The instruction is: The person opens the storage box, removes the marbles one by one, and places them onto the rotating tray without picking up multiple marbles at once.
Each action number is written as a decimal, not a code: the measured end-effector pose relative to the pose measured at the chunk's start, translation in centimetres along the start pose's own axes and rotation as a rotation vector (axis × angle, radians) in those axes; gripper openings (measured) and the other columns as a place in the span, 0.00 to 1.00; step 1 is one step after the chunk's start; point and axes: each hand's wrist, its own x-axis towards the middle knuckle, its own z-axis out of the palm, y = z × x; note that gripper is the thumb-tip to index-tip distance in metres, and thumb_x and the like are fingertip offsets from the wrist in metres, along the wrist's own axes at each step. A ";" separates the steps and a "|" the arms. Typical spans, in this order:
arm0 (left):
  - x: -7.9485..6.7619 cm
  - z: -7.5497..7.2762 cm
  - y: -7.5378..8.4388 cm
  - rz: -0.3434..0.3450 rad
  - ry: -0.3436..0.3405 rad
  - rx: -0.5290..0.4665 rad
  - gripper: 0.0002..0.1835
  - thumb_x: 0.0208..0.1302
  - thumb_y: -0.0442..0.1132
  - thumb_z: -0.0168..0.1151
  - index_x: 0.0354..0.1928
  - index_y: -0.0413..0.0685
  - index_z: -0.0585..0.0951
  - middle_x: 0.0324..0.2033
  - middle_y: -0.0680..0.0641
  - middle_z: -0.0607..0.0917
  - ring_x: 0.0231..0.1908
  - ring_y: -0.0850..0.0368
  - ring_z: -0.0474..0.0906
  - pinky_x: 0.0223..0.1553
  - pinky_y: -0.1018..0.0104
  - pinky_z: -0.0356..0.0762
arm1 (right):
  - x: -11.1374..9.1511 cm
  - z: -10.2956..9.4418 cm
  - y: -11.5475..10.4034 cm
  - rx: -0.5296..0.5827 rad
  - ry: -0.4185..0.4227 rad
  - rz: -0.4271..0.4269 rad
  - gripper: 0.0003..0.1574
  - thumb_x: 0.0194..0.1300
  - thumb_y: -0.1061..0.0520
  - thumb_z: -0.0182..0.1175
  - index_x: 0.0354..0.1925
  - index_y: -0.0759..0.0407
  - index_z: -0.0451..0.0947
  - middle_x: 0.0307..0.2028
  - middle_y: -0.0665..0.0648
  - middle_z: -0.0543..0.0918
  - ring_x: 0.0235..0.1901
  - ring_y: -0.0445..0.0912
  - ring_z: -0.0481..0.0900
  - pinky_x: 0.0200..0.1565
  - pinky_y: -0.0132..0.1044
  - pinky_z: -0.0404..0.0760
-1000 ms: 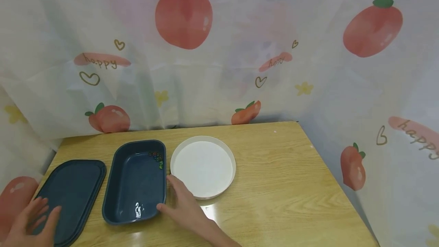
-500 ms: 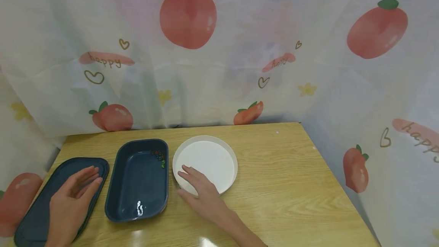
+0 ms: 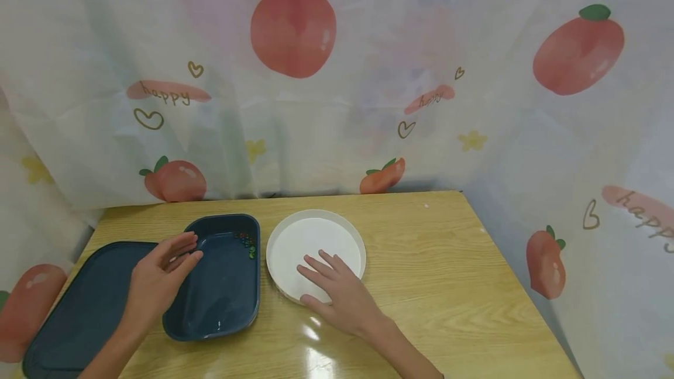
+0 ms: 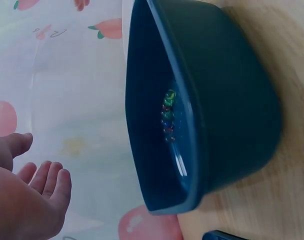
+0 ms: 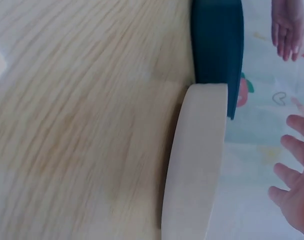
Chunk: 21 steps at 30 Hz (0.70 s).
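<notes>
My left hand [image 3: 160,276] is in the air over the left edge of a deep dark blue rectangular container [image 3: 223,285], fingers loosely bent and holding nothing. Small shiny coloured beads [image 4: 168,115], green, red and blue, lie together inside that container, in its far right corner in the head view. Above the near part of a round white shallow tray [image 3: 310,244] hovers my right hand [image 3: 344,297], its fingers spread and nothing in them. The right wrist view shows this hand apart from the tray's pale side wall [image 5: 192,165].
A flat dark blue lid [image 3: 84,314] lies on the wooden table [image 3: 432,274], left of the container. Behind the table hangs a white curtain [image 3: 326,127] printed with fruit; it also runs along the right side.
My left hand has moved right and up, from over the lid to the container's edge. My right hand has left the container's right side and moved right, over the white tray.
</notes>
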 end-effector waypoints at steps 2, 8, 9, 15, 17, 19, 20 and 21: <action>0.4 0.3 0.1 0.022 -0.019 -0.007 0.24 0.71 0.39 0.63 0.65 0.39 0.74 0.58 0.37 0.78 0.51 0.83 0.70 0.50 0.82 0.72 | -0.4 -0.1 0.6 -0.034 -0.003 -0.016 0.32 0.74 0.35 0.51 0.68 0.46 0.74 0.69 0.50 0.71 0.71 0.53 0.61 0.69 0.53 0.59; 1.6 0.8 0.3 0.085 -0.046 -0.001 0.24 0.69 0.37 0.65 0.65 0.41 0.75 0.59 0.37 0.79 0.51 0.82 0.71 0.49 0.82 0.73 | -1.2 -0.2 2.4 -0.096 0.018 -0.058 0.29 0.76 0.36 0.49 0.64 0.47 0.78 0.67 0.52 0.73 0.70 0.56 0.63 0.67 0.57 0.62; 1.8 0.9 0.3 0.089 -0.050 0.005 0.25 0.69 0.37 0.65 0.65 0.41 0.75 0.59 0.37 0.79 0.52 0.80 0.72 0.48 0.82 0.73 | -1.3 -0.2 2.7 -0.104 0.022 -0.066 0.29 0.76 0.36 0.49 0.63 0.47 0.79 0.67 0.52 0.74 0.70 0.56 0.64 0.66 0.58 0.63; 2.9 1.4 0.5 0.070 -0.101 0.021 0.24 0.70 0.39 0.64 0.65 0.40 0.75 0.60 0.38 0.79 0.58 0.48 0.77 0.49 0.80 0.74 | -1.7 -0.2 4.4 -0.132 0.013 -0.092 0.33 0.75 0.31 0.46 0.63 0.46 0.79 0.66 0.52 0.75 0.69 0.59 0.65 0.65 0.62 0.63; 3.2 1.7 0.5 0.073 -0.117 0.013 0.24 0.70 0.39 0.64 0.65 0.39 0.75 0.60 0.36 0.78 0.59 0.41 0.76 0.51 0.79 0.74 | -1.9 -0.2 4.9 -0.136 0.008 -0.101 0.35 0.74 0.29 0.45 0.64 0.46 0.79 0.66 0.52 0.75 0.69 0.59 0.65 0.65 0.63 0.62; 3.4 1.9 0.5 0.076 -0.124 0.004 0.24 0.70 0.38 0.64 0.65 0.38 0.75 0.60 0.36 0.78 0.59 0.40 0.75 0.52 0.78 0.73 | -2.0 -0.3 5.4 -0.136 0.004 -0.115 0.36 0.74 0.28 0.44 0.64 0.46 0.79 0.65 0.52 0.76 0.68 0.60 0.65 0.64 0.65 0.62; 3.5 2.0 0.5 0.077 -0.125 0.003 0.24 0.70 0.38 0.64 0.65 0.38 0.75 0.60 0.35 0.78 0.59 0.40 0.75 0.52 0.78 0.73 | -2.0 -0.4 5.6 -0.137 -0.002 -0.122 0.36 0.73 0.28 0.44 0.64 0.46 0.79 0.65 0.53 0.76 0.68 0.61 0.65 0.64 0.66 0.62; 3.6 2.1 0.5 0.079 -0.125 0.005 0.24 0.70 0.38 0.64 0.65 0.38 0.74 0.60 0.35 0.78 0.59 0.40 0.75 0.52 0.77 0.73 | -2.0 -0.4 5.8 -0.133 -0.008 -0.127 0.36 0.73 0.28 0.45 0.63 0.46 0.79 0.65 0.53 0.76 0.68 0.61 0.65 0.64 0.66 0.62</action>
